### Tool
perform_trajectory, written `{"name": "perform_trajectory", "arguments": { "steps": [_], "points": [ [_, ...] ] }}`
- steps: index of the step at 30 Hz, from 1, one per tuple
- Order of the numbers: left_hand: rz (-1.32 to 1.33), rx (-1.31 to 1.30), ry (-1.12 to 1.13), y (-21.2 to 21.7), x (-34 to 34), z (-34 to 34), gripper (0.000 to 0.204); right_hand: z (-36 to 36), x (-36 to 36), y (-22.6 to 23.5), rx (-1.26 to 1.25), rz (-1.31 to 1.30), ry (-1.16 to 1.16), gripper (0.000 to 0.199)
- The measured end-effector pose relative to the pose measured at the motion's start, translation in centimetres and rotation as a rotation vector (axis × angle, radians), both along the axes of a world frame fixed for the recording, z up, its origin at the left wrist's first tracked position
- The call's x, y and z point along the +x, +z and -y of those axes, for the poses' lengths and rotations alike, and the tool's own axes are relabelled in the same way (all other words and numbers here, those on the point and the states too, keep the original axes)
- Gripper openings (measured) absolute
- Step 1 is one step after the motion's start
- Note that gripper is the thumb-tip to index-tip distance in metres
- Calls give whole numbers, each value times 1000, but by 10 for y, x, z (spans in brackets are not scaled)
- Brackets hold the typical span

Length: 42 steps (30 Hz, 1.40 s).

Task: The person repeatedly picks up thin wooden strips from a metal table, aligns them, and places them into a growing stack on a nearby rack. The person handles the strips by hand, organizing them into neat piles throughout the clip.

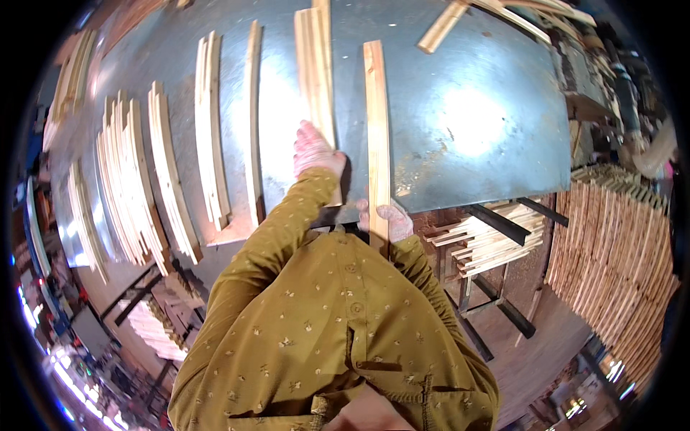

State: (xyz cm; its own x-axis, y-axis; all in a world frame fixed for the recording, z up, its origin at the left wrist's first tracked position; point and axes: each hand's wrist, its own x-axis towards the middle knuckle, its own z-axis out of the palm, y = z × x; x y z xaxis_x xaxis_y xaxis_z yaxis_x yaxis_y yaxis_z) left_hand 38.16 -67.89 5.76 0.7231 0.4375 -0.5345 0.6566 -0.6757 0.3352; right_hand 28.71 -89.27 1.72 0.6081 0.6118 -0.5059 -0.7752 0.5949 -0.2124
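Note:
My right hand [392, 221] is closed around the near end of a long, flat wooden strip [376, 122], which points away from me over the metal table. To its left lies a small group of similar pale strips [310, 65], side by side. Across their nearer part rests my left hand [316, 149], fingers bent over the wood and closed on it. The undersides of both grips are hidden.
More wooden strips [128, 179] lie in separate groups along the left of the metal table [481, 165]. A few boards [442, 27] sit at the far right. Beside the table's right corner are strips on a black metal rack [496, 241] and a tall timber stack [611, 266].

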Motion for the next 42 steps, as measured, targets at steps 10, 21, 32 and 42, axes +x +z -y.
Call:
{"name": "perform_trajectory", "arguments": {
  "steps": [10,21,32,42],
  "points": [
    [150,5,-104,-25,-7,-47,98,32,-66,77,-2239,746,11,70],
    [-12,325,78,23,23,52,81,182,-169,81,-2356,100,-448,72],
    [60,379,-66,-43,-1,85,41,479,-278,-110,-1959,-860,-480,41],
    [155,183,114,-30,-37,155,59,538,-204,-231,-1911,-881,-285,41]
  ]
}}
